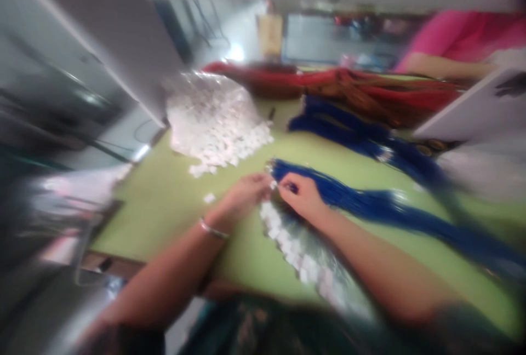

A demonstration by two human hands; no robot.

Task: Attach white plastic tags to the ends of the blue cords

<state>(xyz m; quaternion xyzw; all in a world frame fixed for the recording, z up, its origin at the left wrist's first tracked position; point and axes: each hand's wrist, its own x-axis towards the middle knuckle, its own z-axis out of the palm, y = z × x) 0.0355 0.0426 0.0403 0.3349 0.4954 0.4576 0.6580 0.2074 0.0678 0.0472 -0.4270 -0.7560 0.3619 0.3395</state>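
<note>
My left hand (246, 192), with a bangle at its wrist, is closed around a small white piece (273, 184) at the middle of the table. Facing it, my right hand (302, 195) is pinched, and a dark blue strand shows at its fingers. Just behind my right hand lies a bundle of blue wires (361, 201), stretching to the right. A row of white pieces (287, 245) runs from below my hands toward the front edge. One loose white piece (209, 198) lies left of my left hand. The picture is blurred.
A clear plastic bag (209, 103) spills white pieces on the green table (156, 201). A second blue bundle (341, 125) and red and brown bundles (353, 85) lie farther back. At the back right is a person in a pink top (460, 37), near a white panel (472, 97).
</note>
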